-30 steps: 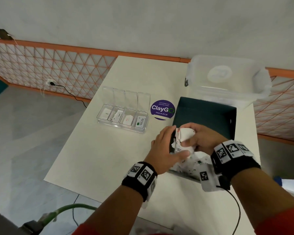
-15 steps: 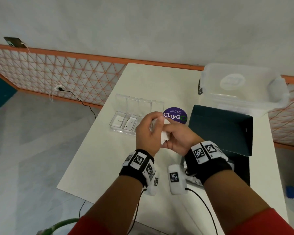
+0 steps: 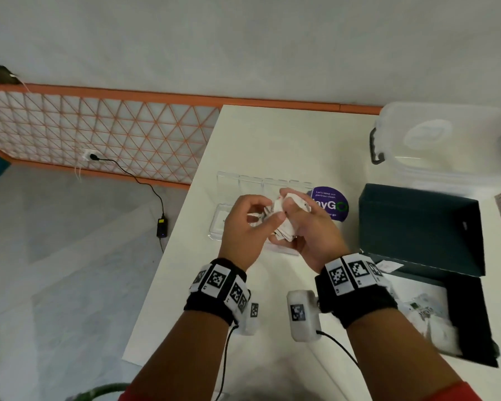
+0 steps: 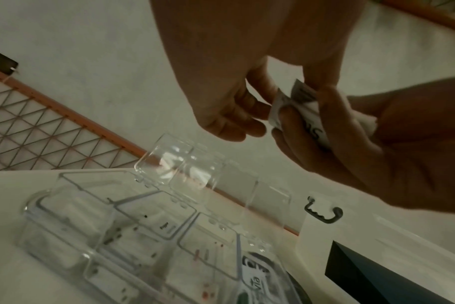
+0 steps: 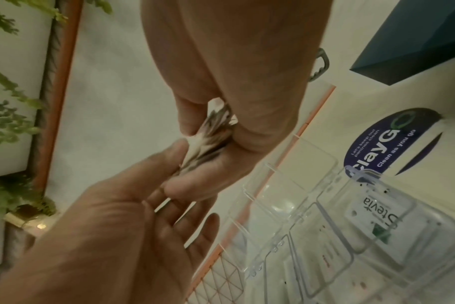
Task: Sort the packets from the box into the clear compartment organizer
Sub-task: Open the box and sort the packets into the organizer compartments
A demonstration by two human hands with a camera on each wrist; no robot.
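Observation:
My right hand [image 3: 289, 215] grips a bundle of white packets [image 3: 284, 224] just above the clear compartment organizer [image 3: 223, 224]. My left hand [image 3: 268, 209] meets it from the left, thumb and fingertips pinching the bundle's edge. The right wrist view shows the stack of packets [image 5: 210, 131] edge-on between both hands. Below lies the organizer [image 5: 325, 236], lids up, with a Stevia packet [image 5: 372, 214] in its right end compartment and packets in the others. The dark green box [image 3: 417, 227] stands open at the right, more packets [image 3: 428, 308] in its base.
A purple ClayGo sticker [image 3: 333, 204] lies between organizer and box. A clear lidded storage bin [image 3: 446, 140] stands at the back right. The table's left edge [image 3: 171, 256] runs close beside the organizer, with floor and a charger cable beyond.
Both hands lifted a bundle of packets out of the box and carried it left, from over the box to over the organizer. The left hand now pinches at the bundle.

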